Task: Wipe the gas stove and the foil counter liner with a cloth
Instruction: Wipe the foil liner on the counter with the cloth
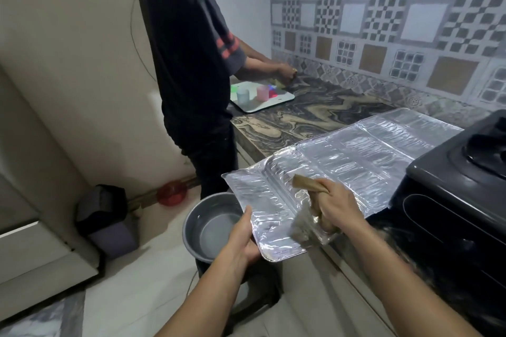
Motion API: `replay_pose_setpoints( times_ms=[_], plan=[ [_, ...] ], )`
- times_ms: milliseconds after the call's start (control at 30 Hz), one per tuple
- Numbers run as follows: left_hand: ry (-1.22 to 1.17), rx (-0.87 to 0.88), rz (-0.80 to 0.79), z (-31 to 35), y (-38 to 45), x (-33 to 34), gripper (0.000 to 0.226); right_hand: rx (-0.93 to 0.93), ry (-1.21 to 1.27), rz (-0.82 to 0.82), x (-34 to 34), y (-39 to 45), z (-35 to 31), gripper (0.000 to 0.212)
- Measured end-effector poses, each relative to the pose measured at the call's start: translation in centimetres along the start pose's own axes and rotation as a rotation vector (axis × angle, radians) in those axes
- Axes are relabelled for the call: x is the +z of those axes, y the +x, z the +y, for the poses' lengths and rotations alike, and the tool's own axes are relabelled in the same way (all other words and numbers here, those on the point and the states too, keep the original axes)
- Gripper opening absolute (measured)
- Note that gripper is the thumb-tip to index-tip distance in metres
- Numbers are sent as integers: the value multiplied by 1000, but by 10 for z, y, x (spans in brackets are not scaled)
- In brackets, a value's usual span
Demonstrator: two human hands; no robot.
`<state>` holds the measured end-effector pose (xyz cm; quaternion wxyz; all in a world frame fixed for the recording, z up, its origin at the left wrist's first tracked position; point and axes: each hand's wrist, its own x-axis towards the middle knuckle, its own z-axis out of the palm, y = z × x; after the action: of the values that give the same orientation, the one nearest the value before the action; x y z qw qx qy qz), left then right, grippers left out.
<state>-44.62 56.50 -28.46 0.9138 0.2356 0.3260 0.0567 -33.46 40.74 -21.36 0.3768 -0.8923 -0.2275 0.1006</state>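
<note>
Lowest on the left, a lidded bin (105, 216) stands on the floor against the wall, contents hidden. Beside it, a grey basin (209, 224) sits on a dark stool (246, 293) and holds shallow water. The left hand (242, 238) closes its fingers on the near corner of the foil counter liner (342, 156), thumb on top, lifting that overhanging edge just above the basin. The right hand (338, 206) grips a bunched tan cloth (309, 200) pressed on the liner's near end. Behind, a second person (191, 63) works at a white tray (262, 101) carrying small coloured cups (253, 94); I cannot tell what is in them. At far right the black gas stove (462, 178) stands on the counter (306, 115), touching or overlapping the liner's right edge.

The likeliest trouble, to my eye: the thin foil could crease or tear if the cloth drags hard while the corner hangs unsupported. A slipping liner could tip dirty water onto the floor, or knock the basin off its stool.
</note>
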Motion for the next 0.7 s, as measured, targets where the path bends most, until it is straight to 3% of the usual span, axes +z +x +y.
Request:
replay_pose_setpoints(
  times_ms=[233,333,467,567,700],
  plan=[
    [-47,-42,13,-2,-4,5,57,-24,111,-240,64,-29,-12,46],
    [-62,-52,42,2,-6,-2,53,49,295,-255,66,-21,-19,43],
    [30,-37,16,11,-12,-13,45,-9,429,-238,38,7,-41,40],
    [143,-40,80,30,-8,-21,32,-118,362,-197,30,39,-55,32],
    [262,11,178,58,11,-27,20,-239,77,-171,45,75,-63,33]
  ],
)
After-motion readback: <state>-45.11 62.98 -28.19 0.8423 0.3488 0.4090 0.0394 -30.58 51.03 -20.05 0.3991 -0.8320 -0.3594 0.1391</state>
